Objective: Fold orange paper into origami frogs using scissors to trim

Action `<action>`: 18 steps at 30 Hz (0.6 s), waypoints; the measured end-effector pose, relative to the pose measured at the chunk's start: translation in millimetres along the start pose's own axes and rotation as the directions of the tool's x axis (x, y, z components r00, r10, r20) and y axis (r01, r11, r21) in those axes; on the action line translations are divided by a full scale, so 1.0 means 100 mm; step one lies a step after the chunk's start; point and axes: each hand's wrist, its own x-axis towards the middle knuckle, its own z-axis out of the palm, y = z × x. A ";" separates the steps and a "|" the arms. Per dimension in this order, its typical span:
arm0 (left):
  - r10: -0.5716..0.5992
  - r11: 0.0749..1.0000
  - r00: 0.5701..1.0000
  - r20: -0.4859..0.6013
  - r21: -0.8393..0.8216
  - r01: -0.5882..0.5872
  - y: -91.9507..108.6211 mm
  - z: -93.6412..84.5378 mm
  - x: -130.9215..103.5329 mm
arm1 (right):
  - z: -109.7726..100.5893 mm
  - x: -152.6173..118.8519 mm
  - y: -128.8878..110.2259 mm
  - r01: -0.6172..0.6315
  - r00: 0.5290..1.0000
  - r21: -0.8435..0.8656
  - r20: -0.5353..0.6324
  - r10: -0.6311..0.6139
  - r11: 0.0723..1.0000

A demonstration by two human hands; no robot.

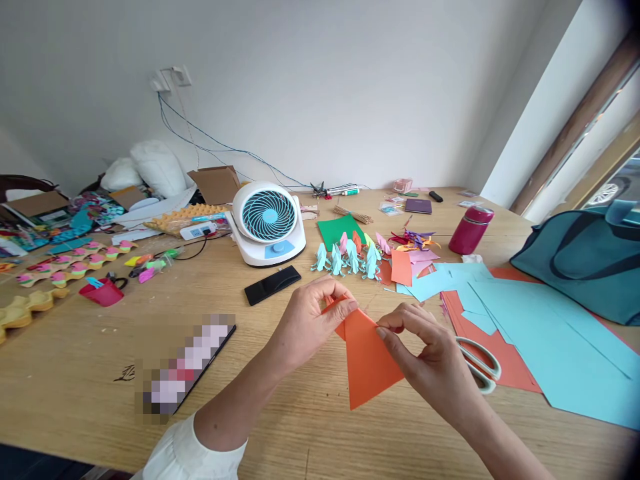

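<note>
Above the wooden table, an orange sheet of paper (pixel 367 363) with a folded upper edge is held between both hands. My left hand (pixel 320 317) pinches its upper left part between thumb and fingers. With thumb and forefinger, my right hand (pixel 420 343) grips the folded edge at the right. Part of the paper is hidden behind my fingers. Scissors (pixel 483 363) with pale handles lie just right of my right hand, their blades out of sight behind it. Beyond the hands stand several folded light-blue paper figures (pixel 353 257), with pink, orange and yellow ones among them.
Light-blue sheets (pixel 545 333) overlap orange sheets (pixel 515 365) at the right, near a teal bag (pixel 585 260) and a magenta bottle (pixel 470 230). A white fan (pixel 267 223) stands at the back, behind a black case (pixel 273 285). A phone (pixel 193 367) lies at the left.
</note>
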 end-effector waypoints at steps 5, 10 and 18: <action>-0.012 0.997 1.000 0.000 -0.073 0.012 0.01 -0.01 0.01 | 0.02 0.04 -0.05 0.012 1.000 0.045 -0.030 -0.011 0.999; 0.000 0.992 0.997 0.071 -0.122 0.009 -0.01 -0.06 0.04 | 0.01 0.03 -0.04 0.031 0.999 0.073 -0.024 -0.029 0.997; 0.027 0.998 0.999 0.034 -0.056 -0.025 0.02 -0.04 0.03 | 0.04 0.03 -0.06 0.044 0.998 0.032 -0.053 -0.042 0.999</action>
